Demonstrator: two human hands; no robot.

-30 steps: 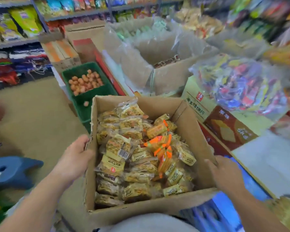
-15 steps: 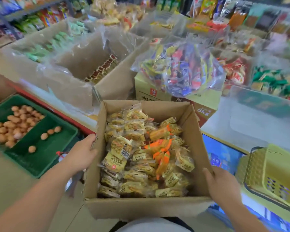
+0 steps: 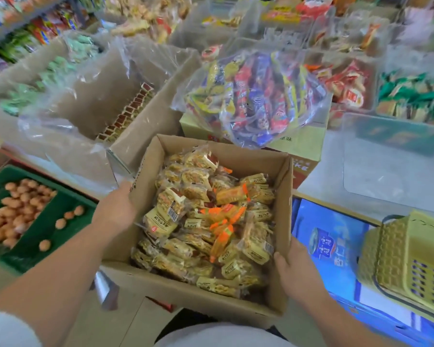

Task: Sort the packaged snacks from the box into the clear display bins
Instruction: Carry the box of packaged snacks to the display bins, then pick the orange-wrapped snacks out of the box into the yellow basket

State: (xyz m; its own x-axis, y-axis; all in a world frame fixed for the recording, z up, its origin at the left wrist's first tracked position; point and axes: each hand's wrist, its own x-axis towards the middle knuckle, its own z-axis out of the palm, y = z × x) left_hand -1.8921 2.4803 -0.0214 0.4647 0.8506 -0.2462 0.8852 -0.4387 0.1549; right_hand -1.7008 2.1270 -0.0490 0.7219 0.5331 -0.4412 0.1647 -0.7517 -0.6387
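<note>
I see the open brown cardboard box (image 3: 248,159) held roughly level, my left hand (image 3: 115,209) gripping its left wall and my right hand (image 3: 296,269) its right wall near the close corner. It holds a loose heap of small clear-wrapped snack packs (image 3: 193,186) with yellow-beige labels, and a few orange-wrapped packs (image 3: 226,214) lie across the middle. Beyond it to the right a clear display bin (image 3: 386,171) sits on the pale counter (image 3: 318,186), with further clear bins behind holding red packs (image 3: 348,88) and green packs (image 3: 411,96)

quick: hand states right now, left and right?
Left hand: closed, holding the cardboard box by its left wall.
Right hand: closed, holding the same box by its right wall.
</note>
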